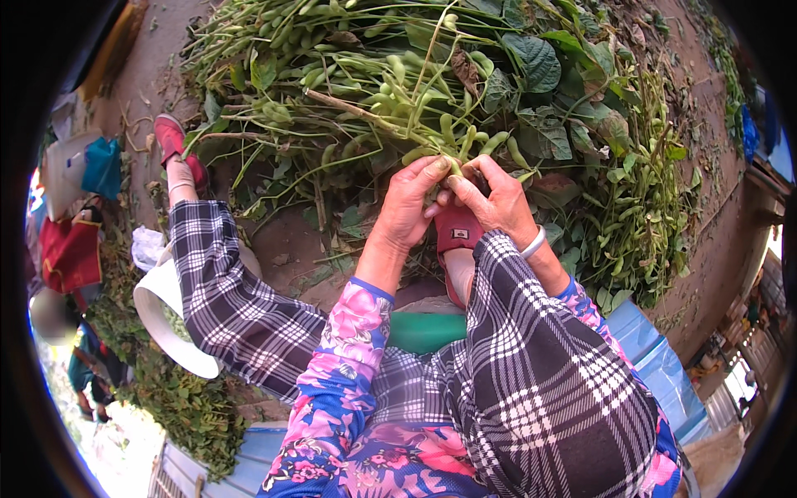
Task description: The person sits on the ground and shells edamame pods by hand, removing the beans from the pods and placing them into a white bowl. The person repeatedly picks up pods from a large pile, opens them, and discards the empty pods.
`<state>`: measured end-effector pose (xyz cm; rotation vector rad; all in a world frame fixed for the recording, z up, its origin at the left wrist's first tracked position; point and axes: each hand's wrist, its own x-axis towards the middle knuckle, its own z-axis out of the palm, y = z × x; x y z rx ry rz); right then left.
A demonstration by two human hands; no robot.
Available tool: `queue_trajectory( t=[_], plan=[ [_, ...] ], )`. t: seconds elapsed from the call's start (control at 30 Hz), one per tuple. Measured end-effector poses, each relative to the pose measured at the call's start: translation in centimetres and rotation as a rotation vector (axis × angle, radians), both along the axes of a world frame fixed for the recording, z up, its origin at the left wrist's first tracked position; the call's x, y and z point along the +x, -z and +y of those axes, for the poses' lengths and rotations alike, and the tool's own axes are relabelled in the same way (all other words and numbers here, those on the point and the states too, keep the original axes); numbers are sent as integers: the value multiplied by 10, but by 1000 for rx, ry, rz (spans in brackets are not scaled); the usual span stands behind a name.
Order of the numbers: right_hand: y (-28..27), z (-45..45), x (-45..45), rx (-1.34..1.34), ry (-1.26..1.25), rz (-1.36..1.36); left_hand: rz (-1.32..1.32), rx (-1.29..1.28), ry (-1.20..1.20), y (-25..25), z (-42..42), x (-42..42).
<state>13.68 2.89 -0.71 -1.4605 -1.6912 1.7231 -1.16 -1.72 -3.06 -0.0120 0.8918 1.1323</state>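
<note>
Before my knees, both hands meet at the end of a cut soybean stalk (355,111) that carries plump green pods (495,142). My left hand (408,198) pinches the green end of the stalk between thumb and fingers. Close against it, my right hand (503,198) has thumb and forefinger closed at the same spot, apparently on a pod; the fingers hide most of it. A white bangle circles my right wrist. Just beyond the hands spreads a large heap of soybean plants (299,81) with pods and broad leaves.
A white bucket (152,299) stands beside my left leg, near a white plastic bag (148,247). More podded plants (629,230) lie at the right. Beneath me is a green seat (426,332). Blue sheeting (654,367) lies behind at right. Other people are at the far left.
</note>
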Motion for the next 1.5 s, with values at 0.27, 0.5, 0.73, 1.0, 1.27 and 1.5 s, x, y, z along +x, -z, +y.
queue_trajectory(
  t=[0.27, 0.5, 0.73, 1.0, 1.27, 1.5],
  plan=[
    [-17, 3, 6, -257, -113, 82, 143, 22, 74, -6, 8, -11],
    [-15, 5, 12, -317, -116, 343, 184, 42, 137, -10, 15, -13],
    [-16, 14, 9, -876, 23, 556, 55, 121, 251, -1, 25, -25],
    [-17, 16, -3, -649, 43, 315, 179, 37, 188, 1, 16, -15],
    [-21, 41, -7, -180, 7, 101, 37, 28, 93, -5, 14, -14],
    [6, 72, -29, 568, -192, -352, -10, 50, 73, 7, 8, -12]
  ],
)
